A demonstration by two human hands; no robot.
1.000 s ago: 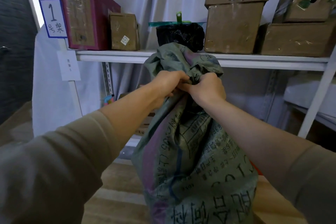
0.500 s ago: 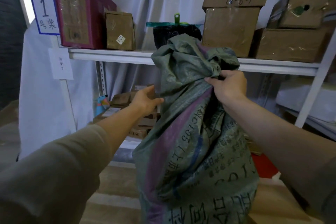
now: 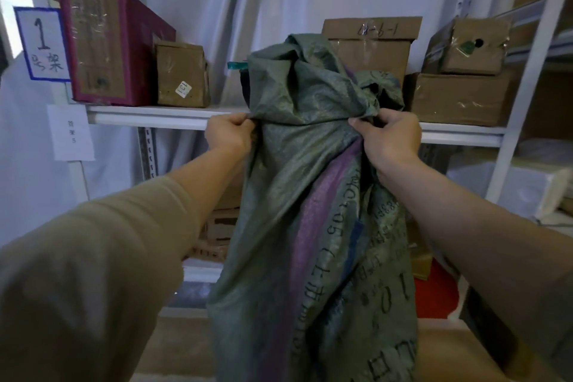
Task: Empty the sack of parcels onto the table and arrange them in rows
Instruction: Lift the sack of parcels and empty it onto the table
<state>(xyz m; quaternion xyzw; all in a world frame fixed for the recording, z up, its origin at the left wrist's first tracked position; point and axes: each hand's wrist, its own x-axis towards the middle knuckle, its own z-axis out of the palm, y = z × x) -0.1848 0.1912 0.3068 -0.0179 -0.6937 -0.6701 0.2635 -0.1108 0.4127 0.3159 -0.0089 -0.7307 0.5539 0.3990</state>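
Both hands grip the green woven sack near its bunched neck; left hand pinches one side, right hand the other; it stands upright before the white shelf bearing cardboard boxes.

left hand, right hand, gripping sack

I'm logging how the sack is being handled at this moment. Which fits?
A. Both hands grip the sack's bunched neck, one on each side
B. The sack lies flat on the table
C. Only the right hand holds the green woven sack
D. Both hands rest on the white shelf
A: the left hand and the right hand each pinch the neck of the upright green woven sack from opposite sides.
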